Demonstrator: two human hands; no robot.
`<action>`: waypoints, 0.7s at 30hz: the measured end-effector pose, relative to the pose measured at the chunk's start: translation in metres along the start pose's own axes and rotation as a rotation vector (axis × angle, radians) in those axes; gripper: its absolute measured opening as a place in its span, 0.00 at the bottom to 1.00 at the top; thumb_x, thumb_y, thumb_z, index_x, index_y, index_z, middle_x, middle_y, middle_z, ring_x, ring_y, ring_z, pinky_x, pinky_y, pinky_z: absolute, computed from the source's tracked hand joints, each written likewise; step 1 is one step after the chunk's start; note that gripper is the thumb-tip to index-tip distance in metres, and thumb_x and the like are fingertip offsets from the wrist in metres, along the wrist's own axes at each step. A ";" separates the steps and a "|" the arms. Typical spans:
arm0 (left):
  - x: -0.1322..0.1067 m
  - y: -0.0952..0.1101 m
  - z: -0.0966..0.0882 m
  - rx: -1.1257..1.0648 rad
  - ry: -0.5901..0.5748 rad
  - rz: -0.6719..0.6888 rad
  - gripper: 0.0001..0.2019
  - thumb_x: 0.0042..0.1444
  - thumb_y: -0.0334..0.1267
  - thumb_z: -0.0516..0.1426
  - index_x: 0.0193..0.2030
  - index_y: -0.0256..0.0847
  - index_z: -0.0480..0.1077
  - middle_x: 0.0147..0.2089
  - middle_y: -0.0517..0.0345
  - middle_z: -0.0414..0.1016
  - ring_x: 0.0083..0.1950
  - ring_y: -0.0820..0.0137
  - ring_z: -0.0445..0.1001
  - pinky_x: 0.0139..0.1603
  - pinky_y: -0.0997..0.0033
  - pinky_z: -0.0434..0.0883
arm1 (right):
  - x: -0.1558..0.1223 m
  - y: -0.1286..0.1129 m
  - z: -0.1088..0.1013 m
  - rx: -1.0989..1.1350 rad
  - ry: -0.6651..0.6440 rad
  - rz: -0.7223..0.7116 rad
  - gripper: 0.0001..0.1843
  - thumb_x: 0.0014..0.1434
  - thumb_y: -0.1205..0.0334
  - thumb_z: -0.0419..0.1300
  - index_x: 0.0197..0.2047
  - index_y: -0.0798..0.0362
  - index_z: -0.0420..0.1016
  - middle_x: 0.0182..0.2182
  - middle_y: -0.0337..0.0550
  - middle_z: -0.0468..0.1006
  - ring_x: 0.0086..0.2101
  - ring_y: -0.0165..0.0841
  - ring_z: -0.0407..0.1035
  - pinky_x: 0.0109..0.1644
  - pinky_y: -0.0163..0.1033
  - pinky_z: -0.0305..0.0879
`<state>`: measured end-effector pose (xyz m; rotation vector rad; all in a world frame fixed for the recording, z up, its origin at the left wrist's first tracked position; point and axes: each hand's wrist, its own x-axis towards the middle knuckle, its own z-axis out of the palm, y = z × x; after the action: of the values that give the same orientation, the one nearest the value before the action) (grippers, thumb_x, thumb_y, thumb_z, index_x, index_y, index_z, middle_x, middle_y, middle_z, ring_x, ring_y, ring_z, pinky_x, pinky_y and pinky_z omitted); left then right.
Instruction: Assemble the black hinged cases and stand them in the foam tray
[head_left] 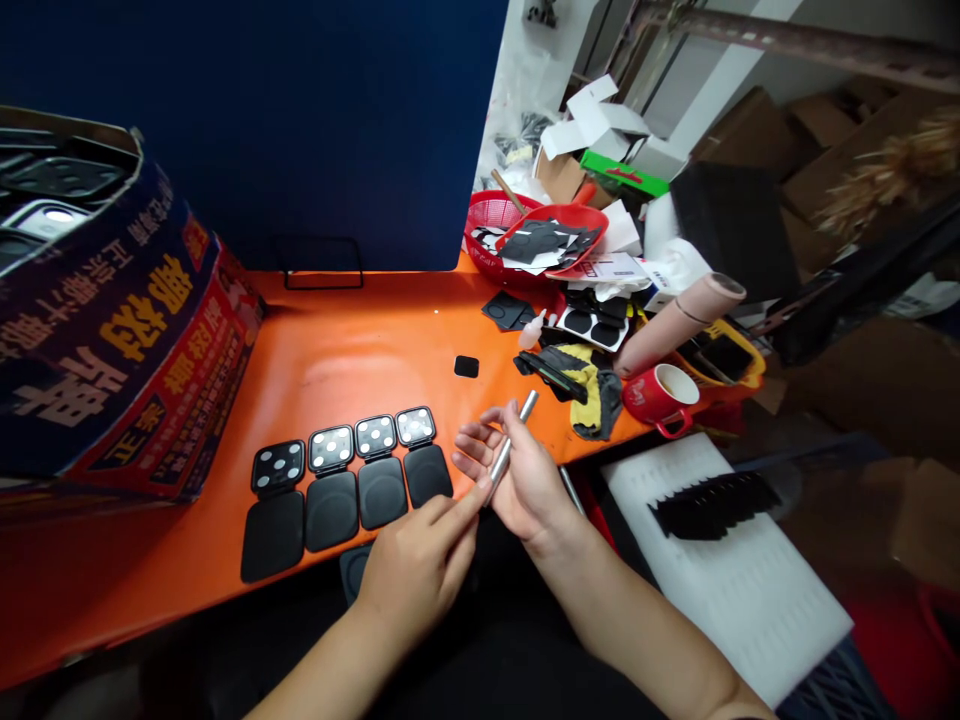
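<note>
Desk [360, 340]: orange, black hinged panels [331, 511] near its edge
Right hand [525, 480]: loosely holding silver rod [512, 446], fingers spread
Left hand [424, 550]: fingertips at rod's lower end, grip unclear
Risk: loose hold could let rod roll off

Blue panel [300, 130]: big navy slab, 11 o'clock
Orange tabletop [337, 345]: kinda glossy, around 9 o'clock
Pale wall [576, 32]: 1 o'clock
</note>
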<state>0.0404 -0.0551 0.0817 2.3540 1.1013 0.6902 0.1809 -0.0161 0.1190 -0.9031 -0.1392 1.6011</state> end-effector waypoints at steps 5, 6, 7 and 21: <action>-0.006 0.001 0.003 -0.021 0.031 0.059 0.20 0.62 0.35 0.47 0.60 0.46 0.62 0.33 0.58 0.73 0.30 0.73 0.72 0.31 0.77 0.68 | 0.000 -0.004 -0.003 -0.018 0.022 0.008 0.16 0.63 0.50 0.51 0.33 0.54 0.67 0.26 0.43 0.77 0.29 0.32 0.75 0.32 0.36 0.73; -0.007 0.001 0.003 -0.066 0.034 0.046 0.19 0.62 0.35 0.48 0.59 0.46 0.63 0.33 0.58 0.74 0.31 0.73 0.73 0.32 0.77 0.68 | -0.001 -0.004 -0.004 -0.019 0.026 0.012 0.16 0.63 0.50 0.50 0.33 0.54 0.67 0.26 0.43 0.77 0.29 0.32 0.75 0.32 0.36 0.73; -0.008 0.002 0.004 -0.128 0.037 0.011 0.17 0.61 0.35 0.48 0.56 0.46 0.65 0.34 0.57 0.74 0.32 0.72 0.73 0.34 0.76 0.69 | -0.001 -0.005 -0.005 -0.020 0.030 0.012 0.16 0.63 0.51 0.50 0.33 0.54 0.67 0.26 0.43 0.76 0.29 0.32 0.75 0.32 0.36 0.73; 0.000 0.007 0.014 -0.866 -0.085 -0.646 0.20 0.54 0.54 0.53 0.22 0.39 0.65 0.21 0.62 0.63 0.24 0.73 0.61 0.26 0.76 0.59 | -0.003 -0.010 -0.011 0.005 0.011 0.026 0.16 0.64 0.51 0.49 0.33 0.55 0.68 0.25 0.42 0.76 0.27 0.30 0.74 0.31 0.35 0.73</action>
<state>0.0532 -0.0612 0.0746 1.2004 1.1240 0.6290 0.1955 -0.0204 0.1184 -0.9138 -0.1161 1.6197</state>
